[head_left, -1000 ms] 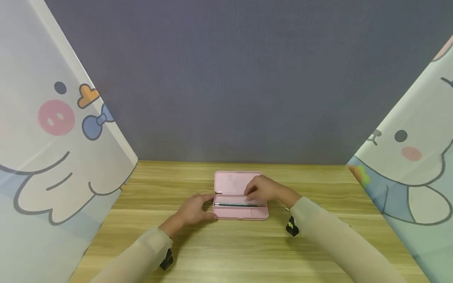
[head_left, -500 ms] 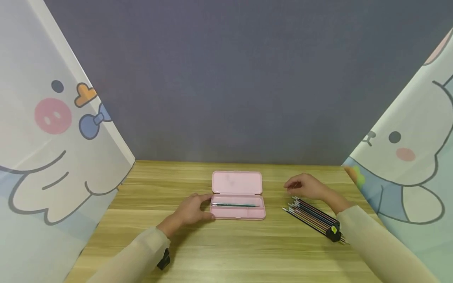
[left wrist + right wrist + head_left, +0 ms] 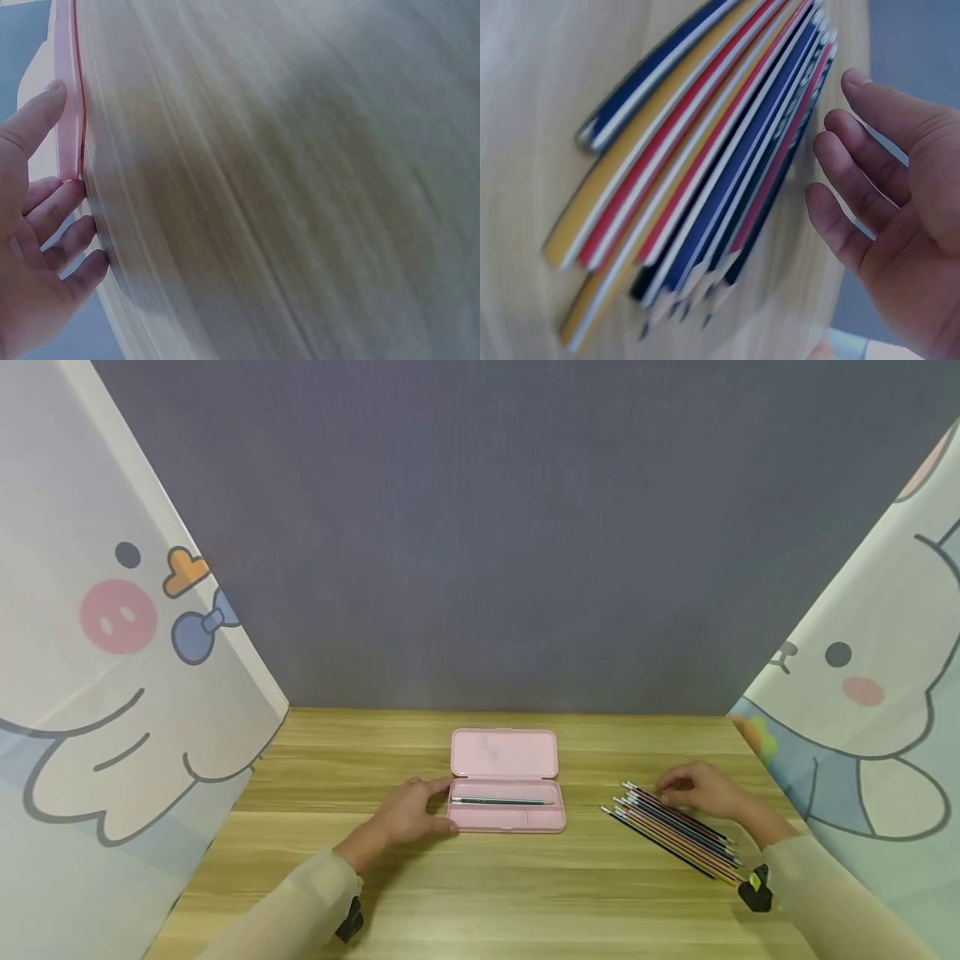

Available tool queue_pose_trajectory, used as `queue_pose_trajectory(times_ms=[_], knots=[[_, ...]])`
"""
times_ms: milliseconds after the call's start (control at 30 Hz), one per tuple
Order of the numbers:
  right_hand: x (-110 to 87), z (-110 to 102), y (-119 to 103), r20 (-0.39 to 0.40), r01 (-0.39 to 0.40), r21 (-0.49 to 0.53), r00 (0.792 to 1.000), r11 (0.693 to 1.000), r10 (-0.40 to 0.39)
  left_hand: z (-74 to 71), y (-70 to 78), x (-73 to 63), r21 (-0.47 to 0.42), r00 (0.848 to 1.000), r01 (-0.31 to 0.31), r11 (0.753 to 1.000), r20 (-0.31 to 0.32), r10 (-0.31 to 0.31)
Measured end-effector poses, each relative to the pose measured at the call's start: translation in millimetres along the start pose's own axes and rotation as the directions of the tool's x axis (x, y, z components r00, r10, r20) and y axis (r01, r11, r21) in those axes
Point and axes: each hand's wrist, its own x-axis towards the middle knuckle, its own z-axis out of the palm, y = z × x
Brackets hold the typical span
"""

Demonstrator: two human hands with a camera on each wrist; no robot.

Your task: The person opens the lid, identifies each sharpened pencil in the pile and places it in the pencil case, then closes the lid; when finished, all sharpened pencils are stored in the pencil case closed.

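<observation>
Since the earlier frame, the right hand (image 3: 701, 789) had moved rightward alongside the loose pencils (image 3: 671, 831). On the wooden table (image 3: 495, 893), the pink pencil case (image 3: 487, 818) lay open, presumably exposing its compartments; the pencils lay fanned to its right, likely for easy reach. The left hand (image 3: 408, 814), widely spread, touched the case's left end, apparently steadying it. The right hand, loosely curved, held nothing. One green pencil (image 3: 498, 802) occupied the rear compartment.
</observation>
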Motion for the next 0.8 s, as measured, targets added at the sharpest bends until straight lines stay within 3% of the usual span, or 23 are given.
queue_pose_trajectory(times_ms=[333,800], knots=[[-13.2,1.2,15.3,-0.015,-0.027,-0.018,1.000,0.999,0.027,-1.2,1.6,0.3,-0.004,1.000,0.000,1.000,-0.001,0.000],[-9.4,-0.1,11.0,-0.001,-0.074,-0.063,0.997,0.995,0.074,-1.0,1.1,0.8,0.003,1.000,0.016,1.000,0.005,-0.016]])
